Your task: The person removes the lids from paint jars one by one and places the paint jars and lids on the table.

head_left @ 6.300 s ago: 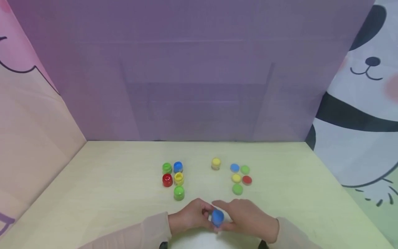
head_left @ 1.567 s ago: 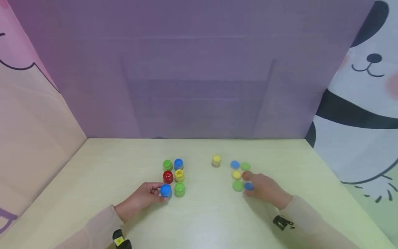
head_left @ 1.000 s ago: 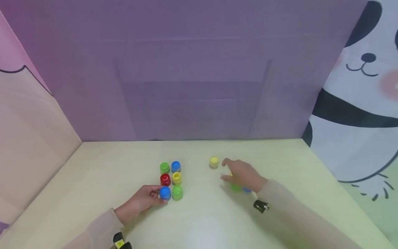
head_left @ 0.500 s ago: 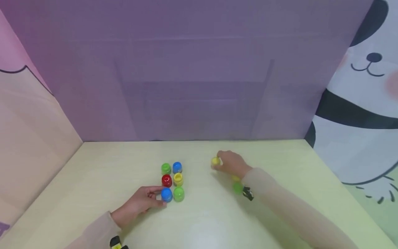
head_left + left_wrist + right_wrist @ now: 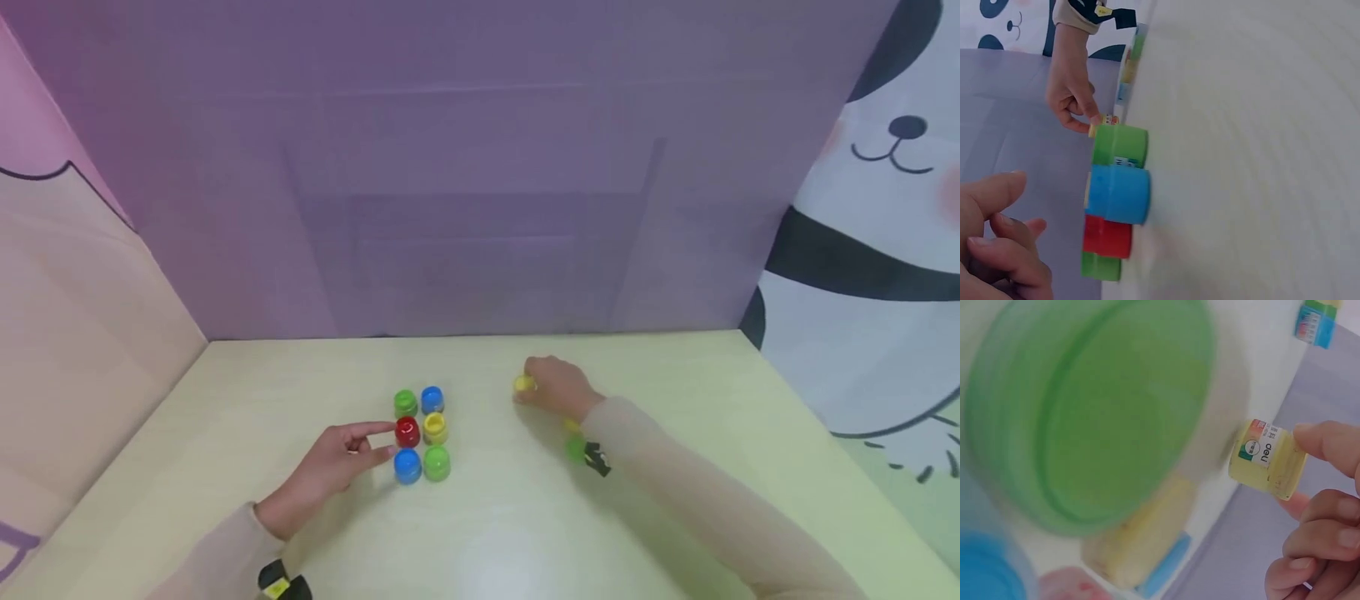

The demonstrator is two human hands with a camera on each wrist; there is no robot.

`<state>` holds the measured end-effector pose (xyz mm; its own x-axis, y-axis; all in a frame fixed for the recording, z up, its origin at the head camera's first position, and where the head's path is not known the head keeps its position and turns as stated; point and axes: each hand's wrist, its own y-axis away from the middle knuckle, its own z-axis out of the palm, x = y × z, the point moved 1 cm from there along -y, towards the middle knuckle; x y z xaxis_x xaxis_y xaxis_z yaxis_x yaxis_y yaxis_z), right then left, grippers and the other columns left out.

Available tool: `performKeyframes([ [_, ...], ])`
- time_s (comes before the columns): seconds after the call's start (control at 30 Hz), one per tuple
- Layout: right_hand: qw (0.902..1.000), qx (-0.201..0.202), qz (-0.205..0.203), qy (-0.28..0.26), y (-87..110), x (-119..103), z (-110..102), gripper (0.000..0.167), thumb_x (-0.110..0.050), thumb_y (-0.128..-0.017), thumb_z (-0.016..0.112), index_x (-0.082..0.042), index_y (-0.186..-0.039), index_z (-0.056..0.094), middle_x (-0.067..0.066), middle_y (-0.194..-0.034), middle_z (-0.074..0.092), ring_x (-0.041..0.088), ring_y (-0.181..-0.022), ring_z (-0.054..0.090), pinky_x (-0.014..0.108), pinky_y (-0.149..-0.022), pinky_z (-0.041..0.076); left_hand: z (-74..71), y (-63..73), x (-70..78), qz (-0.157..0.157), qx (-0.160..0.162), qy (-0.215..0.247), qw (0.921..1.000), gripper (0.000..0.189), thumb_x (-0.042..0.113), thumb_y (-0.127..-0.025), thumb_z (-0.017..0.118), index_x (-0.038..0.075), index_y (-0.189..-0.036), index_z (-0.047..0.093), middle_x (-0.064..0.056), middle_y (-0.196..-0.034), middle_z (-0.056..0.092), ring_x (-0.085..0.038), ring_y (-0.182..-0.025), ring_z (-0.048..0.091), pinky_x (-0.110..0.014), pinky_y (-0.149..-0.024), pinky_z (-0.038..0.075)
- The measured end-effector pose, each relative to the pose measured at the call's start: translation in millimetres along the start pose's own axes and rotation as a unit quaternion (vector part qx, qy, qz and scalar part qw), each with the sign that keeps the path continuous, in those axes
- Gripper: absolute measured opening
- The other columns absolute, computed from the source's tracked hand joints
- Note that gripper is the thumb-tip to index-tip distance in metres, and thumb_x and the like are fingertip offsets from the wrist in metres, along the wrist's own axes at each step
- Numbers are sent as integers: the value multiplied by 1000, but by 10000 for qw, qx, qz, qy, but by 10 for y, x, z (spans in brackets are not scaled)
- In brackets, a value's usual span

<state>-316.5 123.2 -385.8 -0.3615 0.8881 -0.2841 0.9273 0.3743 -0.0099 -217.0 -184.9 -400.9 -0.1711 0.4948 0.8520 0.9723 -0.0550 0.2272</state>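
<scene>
My right hand (image 5: 561, 390) pinches a small yellow jar (image 5: 1266, 459) by its top between thumb and forefinger; its white label reads "deli". At the back middle of the table, the fingers partly cover this jar. My left hand (image 5: 330, 460) is apart from the jars, thumb and forefinger extended at the left side of a red jar (image 5: 407, 432) and a blue jar (image 5: 407, 467). Those two stand in a cluster with a green jar (image 5: 437, 462), a yellow jar (image 5: 435, 428), another green jar (image 5: 406, 403) and another blue jar (image 5: 432, 400).
Round flat discs lie on the right, mostly hidden under my right forearm; a green disc (image 5: 576, 447) and a yellow disc (image 5: 572, 425) show. A purple panel (image 5: 472, 208) rises behind the pale table (image 5: 480, 533), with printed cloths at both sides.
My left hand has let go of the front blue jar, which stands beside the front green jar, and drawn back left. From the discs, my right hand has moved back and left and taken hold of the yellow jar.
</scene>
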Motion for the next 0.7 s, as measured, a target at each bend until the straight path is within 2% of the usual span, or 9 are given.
performKeyframes([
  [0.13, 9997, 92, -186, -103, 94, -28, -70, 34, -29, -81, 72, -4, -100, 59, 6, -84, 64, 20, -73, 57, 37, -70, 48, -36, 54, 107, 354, 117, 76, 9993, 36, 21, -86, 69, 14, -121, 64, -1, -64, 46, -13, -47, 31, -23, -43, 25],
  [0.27, 9993, 11, -356, -135, 265, -71, -90, 34, -31, -82, 72, -7, -100, 59, 2, -79, 63, 16, -67, 55, 34, -64, 47, -16, 138, 213, 931, 79, 205, 9954, 38, 20, -85, 71, 8, -120, 64, -1, -62, 44, -12, -51, 34, -22, -45, 27],
  [0.37, 9983, -38, -574, -48, 426, -111, -53, 31, -31, -82, 71, -9, -99, 57, -3, -69, 56, 12, -59, 48, 27, -55, 42, 55, 211, 286, 1467, -92, 322, 9886, 38, 19, -84, 72, 3, -117, 64, 0, -61, 43, -9, -53, 36, -21, -46, 28],
  [0.5, 9965, 1, -834, 62, 648, -177, 5, 31, -30, -81, 71, -9, -98, 56, -7, -57, 43, 7, -48, 36, 20, -41, 28, 192, 309, 360, 2057, -547, 526, 9757, 33, 14, -84, 71, 0, -113, 65, 1, -60, 43, -5, -52, 35, -20, -46, 28],
  [0.6, 9948, 14, -1021, -2, 798, -222, 30, 31, -29, -81, 70, -8, -99, 56, -8, -54, 37, 4, -45, 29, 18, -39, 21, 312, 361, 386, 2199, -849, 558, 9702, 31, 15, -84, 70, 1, -112, 66, 2, -60, 42, -4, -51, 35, -19, -45, 29],
  [0.7, 9924, -53, -1222, -102, 930, -258, 43, 30, -26, -81, 70, -7, -99, 55, -10, -54, 36, 2, -46, 28, 17, -41, 22, 448, 388, 390, 2089, -1100, 507, 9704, 33, 19, -84, 71, 4, -113, 66, 3, -59, 42, -4, -52, 36, -19, -46, 30],
])
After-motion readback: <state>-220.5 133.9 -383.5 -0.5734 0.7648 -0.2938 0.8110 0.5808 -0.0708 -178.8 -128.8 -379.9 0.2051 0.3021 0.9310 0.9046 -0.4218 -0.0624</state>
